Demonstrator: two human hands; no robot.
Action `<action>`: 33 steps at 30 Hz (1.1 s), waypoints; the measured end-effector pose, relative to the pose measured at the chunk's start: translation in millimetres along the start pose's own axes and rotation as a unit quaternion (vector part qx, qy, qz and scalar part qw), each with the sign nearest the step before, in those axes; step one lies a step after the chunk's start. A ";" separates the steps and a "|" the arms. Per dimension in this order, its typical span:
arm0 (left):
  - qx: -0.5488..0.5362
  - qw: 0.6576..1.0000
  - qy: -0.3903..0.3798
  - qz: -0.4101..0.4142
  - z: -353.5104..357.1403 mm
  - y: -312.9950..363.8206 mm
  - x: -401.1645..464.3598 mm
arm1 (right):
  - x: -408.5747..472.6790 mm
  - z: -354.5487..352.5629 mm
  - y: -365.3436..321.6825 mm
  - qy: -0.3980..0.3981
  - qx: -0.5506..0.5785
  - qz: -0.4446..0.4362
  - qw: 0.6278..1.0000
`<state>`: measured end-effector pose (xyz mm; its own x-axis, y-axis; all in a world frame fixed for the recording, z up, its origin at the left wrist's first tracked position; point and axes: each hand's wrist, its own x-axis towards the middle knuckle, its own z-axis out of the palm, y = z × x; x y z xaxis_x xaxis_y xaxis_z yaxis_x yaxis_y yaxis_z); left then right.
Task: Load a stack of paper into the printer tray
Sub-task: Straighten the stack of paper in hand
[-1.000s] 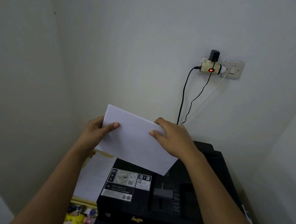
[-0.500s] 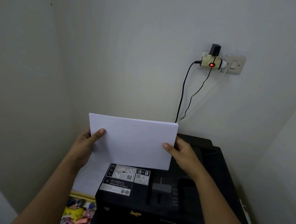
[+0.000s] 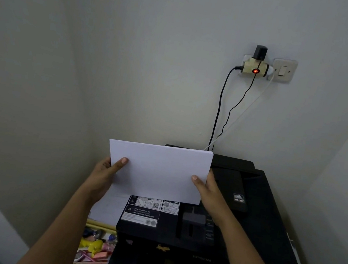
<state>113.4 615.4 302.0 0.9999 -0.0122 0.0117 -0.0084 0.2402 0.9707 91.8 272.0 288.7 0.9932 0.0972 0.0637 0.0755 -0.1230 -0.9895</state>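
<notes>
Centre frame, left hand (image 3: 103, 172) and right hand (image 3: 209, 190) grip a paper stack (image 3: 157, 171) above a black printer (image 3: 247, 212); uneven lowering could skew or buckle sheets.

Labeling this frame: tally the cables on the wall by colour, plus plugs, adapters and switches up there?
Black cables: 2
White cable: 1
Multi-plug adapter: 1
Black plug on top: 1
Wall switch: 1
Total: 6

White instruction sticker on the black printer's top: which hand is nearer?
Left. The left hand is just up-left of the white instruction sticker; the right hand sits farther off, up-right.
</notes>
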 end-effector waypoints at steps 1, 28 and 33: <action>0.004 1.000 -0.003 -0.004 -2.3 -0.8 -0.5 | -0.5 1.7 1.0 0.003 0.001 -0.001 1.000; 0.082 0.992 0.088 0.042 -8.2 -15.3 8.3 | 9.3 32.7 13.6 0.114 -0.021 -0.035 0.993; 0.107 0.992 0.064 0.016 -11.8 -12.7 9.9 | 9.9 26.9 8.0 0.096 -0.032 -0.028 0.994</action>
<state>123.6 623.7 286.9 0.9925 0.1192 0.0260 -0.0295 0.0272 0.9992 99.9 298.6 278.0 0.9852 -0.0847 0.1491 0.1314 -0.1856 -0.9738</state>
